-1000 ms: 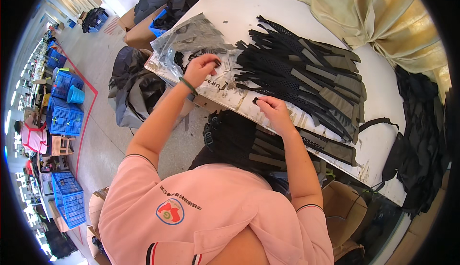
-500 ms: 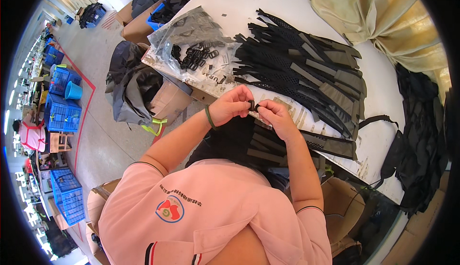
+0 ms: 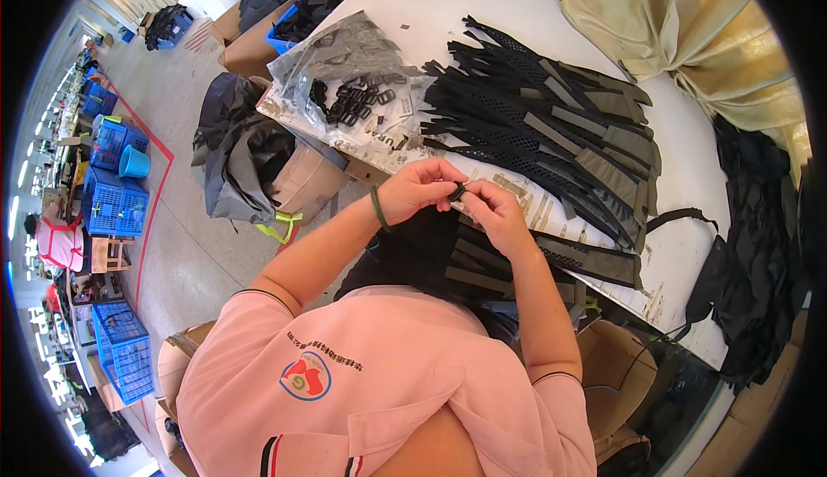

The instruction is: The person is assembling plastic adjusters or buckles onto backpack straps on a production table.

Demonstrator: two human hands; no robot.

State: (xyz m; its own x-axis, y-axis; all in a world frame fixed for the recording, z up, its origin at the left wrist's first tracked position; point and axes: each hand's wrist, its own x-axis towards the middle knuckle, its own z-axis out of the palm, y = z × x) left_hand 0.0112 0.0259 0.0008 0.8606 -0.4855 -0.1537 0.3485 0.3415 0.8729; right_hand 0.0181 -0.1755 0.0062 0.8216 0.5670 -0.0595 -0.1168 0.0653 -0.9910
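In front of my lap, at the table's near edge, my two hands meet. My left hand point(image 3: 419, 191) pinches a small black plastic buckle point(image 3: 457, 191) between thumb and fingers. Close against it, my right hand point(image 3: 494, 208) is closed on what looks like the end of a black strap; the fingers hide most of it. A black and grey mesh strap piece point(image 3: 594, 261) lies below my right hand along the table edge. More buckles of this kind point(image 3: 353, 100) lie loose on a clear plastic bag point(image 3: 332, 55) beyond my left hand.
A fanned pile of black mesh straps with grey panels point(image 3: 551, 132) covers the middle of the white table point(image 3: 422, 3). Black fabric point(image 3: 749, 253) hangs at the right. On the left stand a carton point(image 3: 306, 182) with dark cloth point(image 3: 237, 149) and blue crates point(image 3: 121, 352).
My hands have come together: the small gap between the buckle and the black end in my right fingers has closed. The things on the table stay where they were.
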